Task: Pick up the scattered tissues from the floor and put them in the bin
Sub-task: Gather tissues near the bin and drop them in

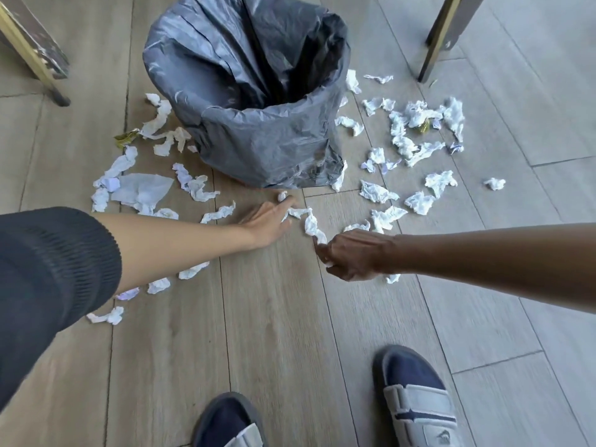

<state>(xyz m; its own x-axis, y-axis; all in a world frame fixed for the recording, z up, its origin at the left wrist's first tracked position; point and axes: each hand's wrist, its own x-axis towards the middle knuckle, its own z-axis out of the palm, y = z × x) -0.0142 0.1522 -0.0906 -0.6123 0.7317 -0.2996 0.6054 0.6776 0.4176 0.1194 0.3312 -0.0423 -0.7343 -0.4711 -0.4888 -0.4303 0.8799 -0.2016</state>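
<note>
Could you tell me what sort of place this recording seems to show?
Probably an indoor room in a home or office: a wood-look plank floor, a small bin lined with a grey bag, and furniture legs with a brass-coloured edge standing nearby.

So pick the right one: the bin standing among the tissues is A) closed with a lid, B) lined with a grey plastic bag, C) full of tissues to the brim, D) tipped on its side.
B: the bin stands upright, open-topped, with a grey plastic bag draped over its rim.
</note>
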